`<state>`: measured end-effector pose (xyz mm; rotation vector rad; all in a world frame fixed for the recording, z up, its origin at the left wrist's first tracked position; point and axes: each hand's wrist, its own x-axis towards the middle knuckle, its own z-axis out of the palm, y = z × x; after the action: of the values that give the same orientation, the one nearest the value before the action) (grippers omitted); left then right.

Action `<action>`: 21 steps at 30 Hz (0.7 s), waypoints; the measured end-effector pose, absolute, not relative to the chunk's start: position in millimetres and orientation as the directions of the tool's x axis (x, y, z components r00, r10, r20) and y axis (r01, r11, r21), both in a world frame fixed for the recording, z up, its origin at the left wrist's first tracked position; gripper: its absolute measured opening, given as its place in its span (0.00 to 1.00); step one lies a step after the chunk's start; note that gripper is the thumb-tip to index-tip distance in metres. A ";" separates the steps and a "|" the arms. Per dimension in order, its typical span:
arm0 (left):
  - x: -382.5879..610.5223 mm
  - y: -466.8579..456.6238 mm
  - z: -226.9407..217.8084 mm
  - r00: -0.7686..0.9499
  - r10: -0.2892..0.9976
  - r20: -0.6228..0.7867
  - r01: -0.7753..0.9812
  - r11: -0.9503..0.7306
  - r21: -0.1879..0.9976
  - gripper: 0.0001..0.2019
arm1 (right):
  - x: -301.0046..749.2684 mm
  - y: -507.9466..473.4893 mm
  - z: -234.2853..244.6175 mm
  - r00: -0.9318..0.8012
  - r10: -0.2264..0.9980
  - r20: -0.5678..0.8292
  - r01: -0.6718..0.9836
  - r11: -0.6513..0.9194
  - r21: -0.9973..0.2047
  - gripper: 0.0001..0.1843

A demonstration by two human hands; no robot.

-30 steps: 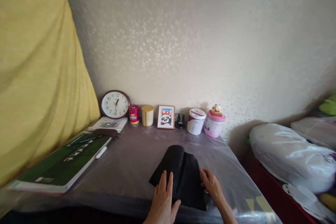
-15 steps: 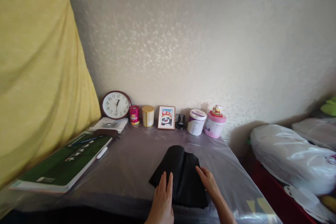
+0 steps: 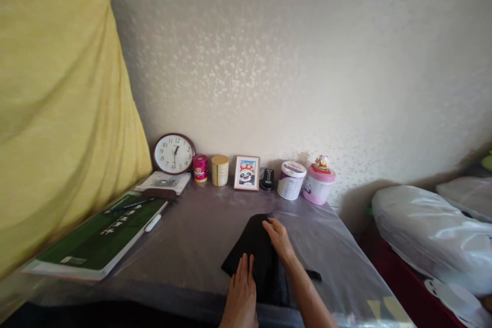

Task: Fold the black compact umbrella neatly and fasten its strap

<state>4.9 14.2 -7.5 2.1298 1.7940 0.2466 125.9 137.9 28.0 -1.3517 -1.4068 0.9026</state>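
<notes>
A folded black cloth (image 3: 253, 251) lies on the plastic-covered table (image 3: 192, 246) in front of me. My left hand (image 3: 242, 292) rests flat on the cloth's near left part, fingers stretched out and together. My right hand (image 3: 279, 238) reaches forward over the cloth, its fingers lying on the far right edge near the fold. Whether those fingers pinch the fabric I cannot make out; they look extended. A thin strip of the black cloth (image 3: 313, 275) sticks out to the right of my right forearm.
Along the wall stand a round clock (image 3: 173, 153), a red can (image 3: 200, 168), a gold can (image 3: 220, 170), a panda picture frame (image 3: 246, 172), a white tub (image 3: 290, 180) and a pink jar (image 3: 318, 182). A green book (image 3: 102, 233) lies left. White plastic bags (image 3: 430, 236) sit right.
My right hand has slid from the cloth's near right side forward to its far edge, and the cloth now looks narrower. My left hand stays flat on it. The camera shifted slightly.
</notes>
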 end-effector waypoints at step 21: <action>-10.9 16.1 -20.1 0.366 0.896 0.254 0.816 -0.440 0.376 0.25 | 99.8 138.8 19.4 -0.191 0.975 0.115 0.564 0.205 -0.800 0.14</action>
<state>-10.9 16.1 -20.1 2.4365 1.5462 0.6342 99.8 138.8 19.4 -1.4319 -1.8463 0.8258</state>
